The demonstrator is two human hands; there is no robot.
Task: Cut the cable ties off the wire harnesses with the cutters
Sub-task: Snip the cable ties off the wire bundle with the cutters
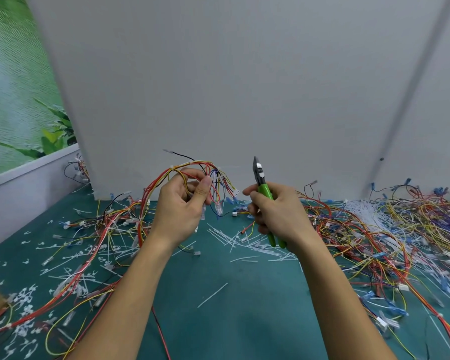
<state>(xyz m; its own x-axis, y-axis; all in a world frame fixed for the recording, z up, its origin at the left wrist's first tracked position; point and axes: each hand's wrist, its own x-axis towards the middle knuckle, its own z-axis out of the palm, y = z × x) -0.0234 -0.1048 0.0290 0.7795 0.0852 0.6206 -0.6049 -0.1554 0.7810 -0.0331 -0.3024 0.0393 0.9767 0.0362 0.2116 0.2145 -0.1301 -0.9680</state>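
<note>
Left hand (pixel 182 203) pinching a raised wire harness (pixel 192 175) above the green mat (pixel 231 307), right hand (pixel 276 211) gripping green-handled cutters (pixel 264 189) pointing upward just beside it, cut cable ties (pixel 244 242) lying below.

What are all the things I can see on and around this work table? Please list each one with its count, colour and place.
multicoloured wire harness: one, red, yellow, orange and blue, lifted above the mat
white plastic cable ties: at least two, white, on the lifted harness
green-handled metal cutters: one, green and grey, tip up, right of the harness
loose wire harnesses: many, mixed colours, heaped right, more at left
cut plastic tie pieces: many, white, scattered on the mat
teal table mat: one, teal, under everything
plain wall panel: one, grey, behind the table
leafy plant picture: one, green, far left
left hand: one, holds the lifted harness
right hand: one, grips the cutters
</note>
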